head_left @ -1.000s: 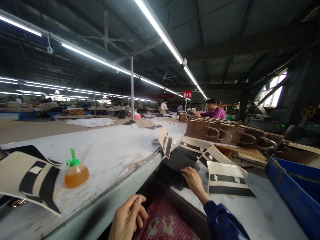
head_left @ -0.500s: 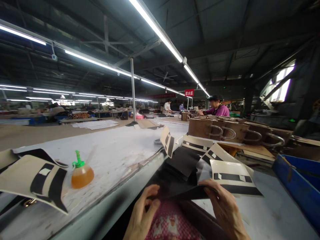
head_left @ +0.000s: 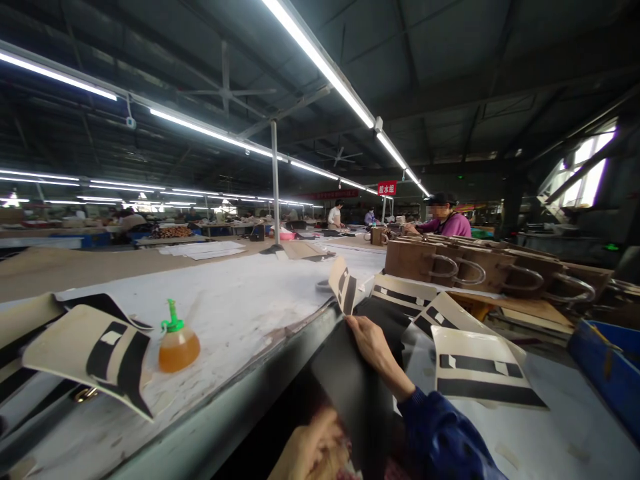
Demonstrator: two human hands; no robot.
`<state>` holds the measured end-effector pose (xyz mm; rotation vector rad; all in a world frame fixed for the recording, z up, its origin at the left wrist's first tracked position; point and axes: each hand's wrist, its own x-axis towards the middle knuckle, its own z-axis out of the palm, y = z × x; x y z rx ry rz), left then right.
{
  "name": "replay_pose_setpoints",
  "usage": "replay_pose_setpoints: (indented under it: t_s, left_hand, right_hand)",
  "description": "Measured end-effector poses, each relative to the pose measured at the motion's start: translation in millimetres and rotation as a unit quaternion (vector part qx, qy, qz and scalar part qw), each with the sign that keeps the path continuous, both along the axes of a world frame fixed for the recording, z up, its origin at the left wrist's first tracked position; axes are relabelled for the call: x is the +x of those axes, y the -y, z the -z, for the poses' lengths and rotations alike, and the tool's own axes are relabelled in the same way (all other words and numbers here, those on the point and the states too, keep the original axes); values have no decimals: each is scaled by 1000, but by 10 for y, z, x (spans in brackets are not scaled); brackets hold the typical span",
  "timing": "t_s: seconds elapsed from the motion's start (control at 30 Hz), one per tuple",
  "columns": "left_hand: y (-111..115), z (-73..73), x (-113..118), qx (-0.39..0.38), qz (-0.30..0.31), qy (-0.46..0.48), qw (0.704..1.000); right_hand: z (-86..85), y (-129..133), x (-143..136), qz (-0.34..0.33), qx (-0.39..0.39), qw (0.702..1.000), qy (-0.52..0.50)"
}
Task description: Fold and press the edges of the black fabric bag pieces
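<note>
Your right hand (head_left: 374,348) pinches a black sheet (head_left: 345,373); I cannot tell whether your left hand (head_left: 311,448) grips. Uneven pulling could crease it.

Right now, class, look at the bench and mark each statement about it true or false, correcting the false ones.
1. The bottle has a green top. True.
2. The bottle lies on its side. False: it stands upright.
3. The right hand touches the black sheet. True.
4. The blue bin is at the far left of the view. False: it is at the far right.
5. The hanging sign is red. True.
</note>
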<state>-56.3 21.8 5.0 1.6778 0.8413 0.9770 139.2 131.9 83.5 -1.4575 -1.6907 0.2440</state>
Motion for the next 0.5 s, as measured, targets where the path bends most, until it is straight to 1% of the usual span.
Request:
replay_pose_setpoints:
  t_s: [0.03,0.13,0.2,0.27,0.33,0.4,0.43,0.5]
  left_hand:
    - [-38,19,-17,-4,-3,12,1000]
    - [-140,67,-108,-18,-56,22,998]
    - [-188,83,-168,-18,-80,37,996]
    - [-221,83,-206,-19,-107,56,992]
    - [-246,74,-219,-19,-140,78,987]
    - [-264,60,-220,-15,-177,101,979]
    - [-269,52,-222,-11,-196,112,974]
    - [-269,30,-236,6,-239,128,963]
  right_hand:
    - [-9,-148,-33,4,-19,1000,24]
    - [-17,-511,-120,30,-67,993,88]
    - [-25,-672,-158,48,-89,987,122]
    - [-55,-767,-178,58,-100,982,150]
    - [-108,-791,-194,57,-100,978,175]
    - [-166,-727,-231,45,-87,976,196]
    - [-189,-657,-266,34,-76,975,205]
    - [-208,-434,-372,0,-52,974,220]
